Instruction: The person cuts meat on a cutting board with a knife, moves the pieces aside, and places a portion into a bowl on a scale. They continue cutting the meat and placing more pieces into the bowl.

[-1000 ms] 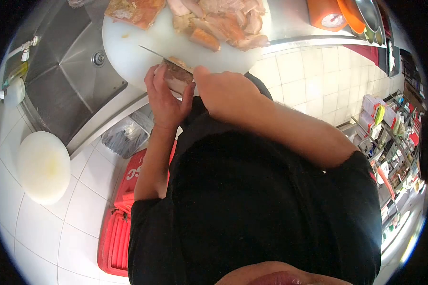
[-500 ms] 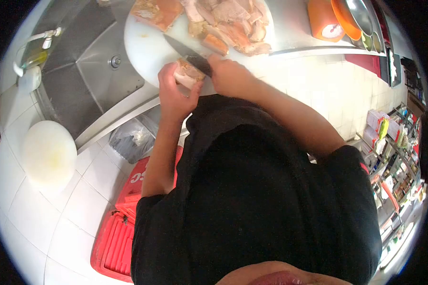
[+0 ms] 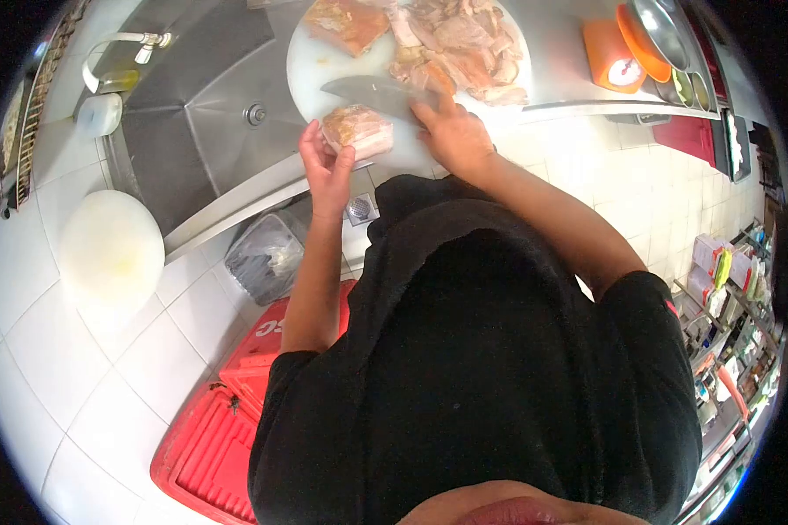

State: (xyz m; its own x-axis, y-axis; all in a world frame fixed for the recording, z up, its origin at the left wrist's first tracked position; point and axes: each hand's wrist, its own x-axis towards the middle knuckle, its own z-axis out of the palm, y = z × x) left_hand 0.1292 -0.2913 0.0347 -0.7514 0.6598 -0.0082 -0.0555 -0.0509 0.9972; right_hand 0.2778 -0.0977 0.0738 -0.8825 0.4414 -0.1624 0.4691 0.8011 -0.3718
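Observation:
A thick piece of meat (image 3: 359, 131), cooked-looking with a browned top and pale side, lies near the front of the round white cutting board (image 3: 305, 63). My left hand (image 3: 328, 173) grips its left end, thumb at the near side and fingers on the far side. In my right hand (image 3: 457, 138) is a knife (image 3: 372, 91), closed fingers round its handle, its wide blade pointing left above the board just beyond the piece. A bigger slab of meat (image 3: 346, 24) and a heap of cut meat (image 3: 464, 48) occupy the board's far part.
Left of the board is a steel sink (image 3: 228, 131) with a tap (image 3: 131, 39). An orange kitchen scale (image 3: 611, 59) and bowls (image 3: 661, 35) stand at the right. Below the counter are a plastic-lined bin (image 3: 267, 254) and a red box (image 3: 210, 459); another white board (image 3: 111, 249) is at left.
The knife has moved off the meat piece to beyond it, its blade now lying more sideways. My left hand has loosened around the piece, which has turned. The view has shifted.

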